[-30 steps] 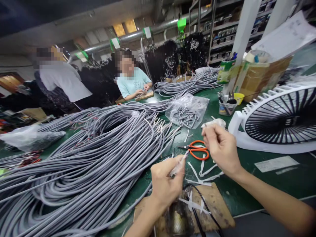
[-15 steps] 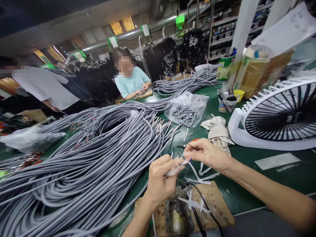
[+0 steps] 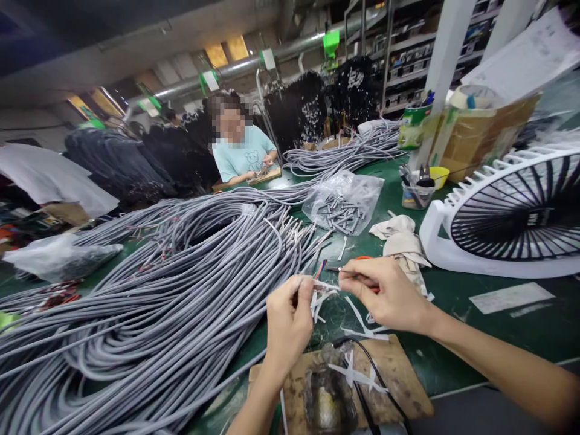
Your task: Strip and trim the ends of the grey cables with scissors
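My left hand (image 3: 290, 314) is closed in a pinch on a cable end; its coloured wires (image 3: 321, 268), red, blue and orange, stick up past the fingertips. A thin white strip (image 3: 327, 286) reaches from these fingers toward the right hand. My right hand (image 3: 389, 296) is closed around a small hand tool (image 3: 357, 275) with dark metal jaws and orange-red handles; its exact kind is partly hidden. Below both hands lies a stained board (image 3: 399, 374) bearing a dark-rimmed metal block (image 3: 328, 405) and black cords, taped down in white.
Grey cables (image 3: 181, 302) cover the left of the green table. Behind my hands are a plastic bag (image 3: 347, 202) of short grey pieces and a pale cloth (image 3: 401, 241). To the right stands a white fan (image 3: 512, 211). A co-worker (image 3: 244, 151) sits across the table.
My right fingers have left the wires in my left hand and now grip the tool that lay behind them. The left hand has turned, its wires now pointing up. A person at far left has moved.
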Motion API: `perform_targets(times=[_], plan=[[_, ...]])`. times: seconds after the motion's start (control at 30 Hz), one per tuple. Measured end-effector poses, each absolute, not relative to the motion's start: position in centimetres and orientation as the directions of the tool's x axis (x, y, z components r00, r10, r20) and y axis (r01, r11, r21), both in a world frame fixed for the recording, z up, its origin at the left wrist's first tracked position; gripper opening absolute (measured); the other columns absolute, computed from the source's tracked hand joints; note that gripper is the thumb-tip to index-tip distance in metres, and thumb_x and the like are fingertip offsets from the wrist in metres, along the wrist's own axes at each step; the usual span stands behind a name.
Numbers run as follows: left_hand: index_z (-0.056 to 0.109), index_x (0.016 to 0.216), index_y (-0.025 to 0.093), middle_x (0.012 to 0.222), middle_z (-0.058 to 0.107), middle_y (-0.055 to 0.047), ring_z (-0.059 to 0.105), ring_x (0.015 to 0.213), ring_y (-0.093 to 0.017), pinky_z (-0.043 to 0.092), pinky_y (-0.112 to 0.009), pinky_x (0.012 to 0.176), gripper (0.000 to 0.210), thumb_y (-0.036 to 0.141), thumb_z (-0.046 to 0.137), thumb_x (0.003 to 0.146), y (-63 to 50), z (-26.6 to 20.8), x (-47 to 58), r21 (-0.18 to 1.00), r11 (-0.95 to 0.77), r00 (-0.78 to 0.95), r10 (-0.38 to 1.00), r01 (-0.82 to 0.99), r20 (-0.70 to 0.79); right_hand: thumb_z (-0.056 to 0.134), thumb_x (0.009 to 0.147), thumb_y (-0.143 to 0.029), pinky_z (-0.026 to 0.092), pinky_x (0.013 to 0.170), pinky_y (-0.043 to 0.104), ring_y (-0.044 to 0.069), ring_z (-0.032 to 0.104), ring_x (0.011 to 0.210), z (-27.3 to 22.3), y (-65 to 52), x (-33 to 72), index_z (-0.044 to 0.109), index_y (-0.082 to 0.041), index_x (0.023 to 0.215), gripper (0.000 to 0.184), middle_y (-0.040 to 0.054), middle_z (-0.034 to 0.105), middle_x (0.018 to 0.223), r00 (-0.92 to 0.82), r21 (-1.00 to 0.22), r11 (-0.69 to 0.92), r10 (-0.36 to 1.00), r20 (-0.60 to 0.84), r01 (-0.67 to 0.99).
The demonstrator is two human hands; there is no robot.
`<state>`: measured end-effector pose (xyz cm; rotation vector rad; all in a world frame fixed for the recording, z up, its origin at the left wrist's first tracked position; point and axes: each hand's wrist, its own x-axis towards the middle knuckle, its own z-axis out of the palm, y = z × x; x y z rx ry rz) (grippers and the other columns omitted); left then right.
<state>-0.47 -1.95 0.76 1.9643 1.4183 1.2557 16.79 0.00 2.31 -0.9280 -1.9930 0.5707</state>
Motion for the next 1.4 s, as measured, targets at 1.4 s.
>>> perform_targets(times=[1.4], plan=[[0.049,0.064,0.015,0.057,0.04,0.003,0.036,0.055,-0.01,0.028,-0.023,0.054,0.041,0.04,0.031,0.091,-1.1,-0.1,-0.8,0.872,-0.219,0.208,0.968,0.437,0.139,0.06,0.077,-0.042,0.045,0.069,0.026,0.018,0.062,0.078,-0.8,0.8,15.9,0.06,-0.014,0.102,0.038,0.0082,0.067,0.089,-0.317,-0.492,0.652,0.734,0.601,0.576]])
